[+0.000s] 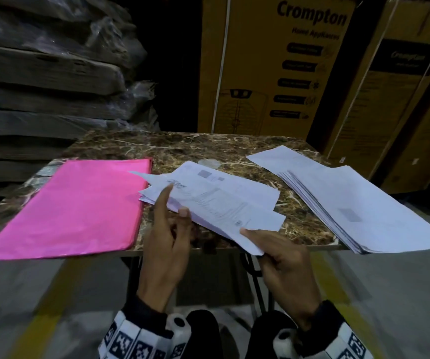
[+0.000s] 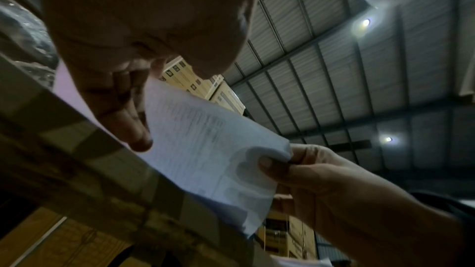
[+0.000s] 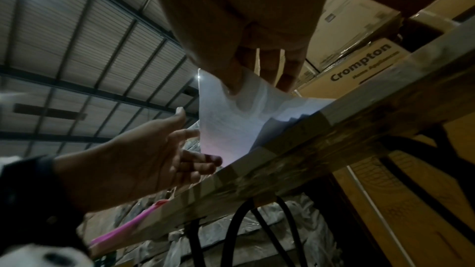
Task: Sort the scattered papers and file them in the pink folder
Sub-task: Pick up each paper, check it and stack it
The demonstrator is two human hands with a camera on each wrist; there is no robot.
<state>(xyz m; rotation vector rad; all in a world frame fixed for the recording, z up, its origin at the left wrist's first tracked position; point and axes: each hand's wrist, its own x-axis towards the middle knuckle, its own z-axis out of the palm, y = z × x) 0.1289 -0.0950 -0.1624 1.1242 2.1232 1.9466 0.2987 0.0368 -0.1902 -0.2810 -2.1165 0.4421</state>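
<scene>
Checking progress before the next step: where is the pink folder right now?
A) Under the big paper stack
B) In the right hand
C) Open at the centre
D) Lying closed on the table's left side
D: the pink folder lies flat and closed at the left of the marble-patterned table, with neither hand on it.

The tall yellow carton (image 1: 268, 66) behind the worktop reads "Crompton" in big dark letters, with "Home Appliances" beneath. The brown carton (image 3: 359, 64) in the right wrist view bears the same "Crompton" name. Print on the papers (image 1: 224, 200) is too blurred to read.
</scene>
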